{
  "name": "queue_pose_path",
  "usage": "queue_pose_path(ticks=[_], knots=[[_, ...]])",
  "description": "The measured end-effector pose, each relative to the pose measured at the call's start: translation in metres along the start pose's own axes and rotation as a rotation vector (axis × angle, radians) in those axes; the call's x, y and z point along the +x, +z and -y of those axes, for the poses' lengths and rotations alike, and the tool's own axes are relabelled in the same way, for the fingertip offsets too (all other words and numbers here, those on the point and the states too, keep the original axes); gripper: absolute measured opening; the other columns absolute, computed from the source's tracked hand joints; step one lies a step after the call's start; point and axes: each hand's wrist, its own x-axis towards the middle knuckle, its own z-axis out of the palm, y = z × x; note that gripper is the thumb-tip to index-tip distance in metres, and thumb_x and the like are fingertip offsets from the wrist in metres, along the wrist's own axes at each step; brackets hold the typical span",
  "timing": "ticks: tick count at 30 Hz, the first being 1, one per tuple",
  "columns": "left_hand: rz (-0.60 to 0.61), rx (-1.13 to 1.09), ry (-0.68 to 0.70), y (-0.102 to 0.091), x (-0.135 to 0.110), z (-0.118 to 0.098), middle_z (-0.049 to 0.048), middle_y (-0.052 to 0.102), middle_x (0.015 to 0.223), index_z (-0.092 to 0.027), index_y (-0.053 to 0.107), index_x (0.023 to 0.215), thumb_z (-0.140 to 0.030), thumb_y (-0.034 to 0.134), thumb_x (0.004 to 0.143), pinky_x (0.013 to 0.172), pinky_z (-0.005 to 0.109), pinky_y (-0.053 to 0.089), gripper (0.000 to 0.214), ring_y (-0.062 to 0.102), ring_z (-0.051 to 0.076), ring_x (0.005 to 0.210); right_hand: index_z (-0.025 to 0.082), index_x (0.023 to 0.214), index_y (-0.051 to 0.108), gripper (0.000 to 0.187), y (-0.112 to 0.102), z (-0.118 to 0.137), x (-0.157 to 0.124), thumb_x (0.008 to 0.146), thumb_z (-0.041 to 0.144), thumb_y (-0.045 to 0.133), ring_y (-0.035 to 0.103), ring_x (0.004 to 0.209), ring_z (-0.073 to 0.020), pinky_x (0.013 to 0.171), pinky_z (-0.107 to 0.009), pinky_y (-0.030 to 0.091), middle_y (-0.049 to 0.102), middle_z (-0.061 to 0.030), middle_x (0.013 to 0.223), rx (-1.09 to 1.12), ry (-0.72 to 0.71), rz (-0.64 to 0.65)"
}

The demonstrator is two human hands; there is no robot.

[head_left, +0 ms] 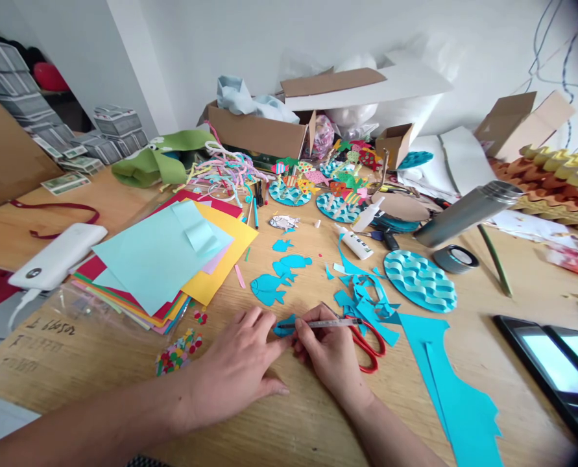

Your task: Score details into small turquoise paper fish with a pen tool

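Note:
My right hand [328,353] grips a slim pen [330,322], its tip against a small blue paper fish [283,326] on the table. My left hand [242,360] lies flat beside it, palm down, its fingertips at the edge of the same paper; the fingers partly hide it. Red-handled scissors [369,347] lie just beyond my right hand, blades hidden. Above my hands are a larger blue paper fish [268,288] with drawn lines, other blue fish cutouts [293,262] and a white paper fish [283,222]. Blue paper scraps [366,295] are heaped to the right.
Left are stacked coloured sheets [157,253], a white power bank [58,256] and paper dots [176,353]. Right stand a steel flask [466,213], a wavy blue disc [420,280], a large blue sheet [457,389] and a black-framed device [551,370]. Glue bottles [357,243] and boxes [262,130] are behind.

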Motion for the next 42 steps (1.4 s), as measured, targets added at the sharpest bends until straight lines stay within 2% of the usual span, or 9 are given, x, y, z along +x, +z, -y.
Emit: queue_pose_path(ticks=[5,11,24,30,42], knots=[[-0.023,-0.017,0.001,0.001,-0.0001,0.0002,0.0097,0.053,0.117,-0.023,0.062,0.121,-0.052,0.074,0.081,0.096,0.051,0.046,0.051,0.048,0.032,0.112,0.021,0.074,0.053,0.042,-0.0004,-0.0013,0.0012,0.081,0.058,0.072,0.054,0.037,-0.0103,0.037,-0.018,0.043,0.06,0.0032,0.049,-0.004,-0.021,0.003],[0.026,-0.009,-0.01,-0.0026,0.0003,-0.002,0.0109,0.054,0.118,-0.022,0.062,0.124,-0.052,0.073,0.083,0.097,0.052,0.046,0.052,0.048,0.033,0.114,0.022,0.074,0.053,0.043,-0.0002,-0.0009,0.0015,0.08,0.059,0.072,0.053,0.036,-0.0108,0.036,-0.019,0.042,0.06,0.0031,0.048,-0.011,-0.013,-0.001],[-0.018,-0.009,0.005,0.0007,-0.0025,0.0003,0.01,0.053,0.118,-0.022,0.063,0.121,-0.052,0.074,0.082,0.096,0.051,0.046,0.051,0.048,0.032,0.113,0.021,0.074,0.053,0.042,-0.0001,-0.0015,0.0013,0.08,0.058,0.071,0.053,0.036,-0.0109,0.036,-0.019,0.041,0.06,0.0031,0.047,-0.012,-0.006,-0.004],[0.014,-0.006,-0.009,-0.0018,0.0,-0.0019,0.0104,0.053,0.116,-0.022,0.063,0.123,-0.053,0.073,0.082,0.096,0.052,0.046,0.052,0.048,0.033,0.113,0.021,0.074,0.053,0.042,0.0001,-0.0014,0.0015,0.08,0.058,0.072,0.053,0.036,-0.0105,0.036,-0.019,0.041,0.06,0.0032,0.048,-0.009,-0.007,0.001],[0.001,-0.005,-0.003,0.0007,-0.0007,0.0001,0.0104,0.053,0.117,-0.021,0.063,0.12,-0.051,0.074,0.082,0.096,0.052,0.046,0.05,0.048,0.033,0.113,0.021,0.074,0.052,0.043,0.0001,-0.0014,0.0009,0.079,0.059,0.072,0.054,0.037,-0.0105,0.036,-0.018,0.043,0.061,0.0031,0.049,-0.001,0.0,0.005]])
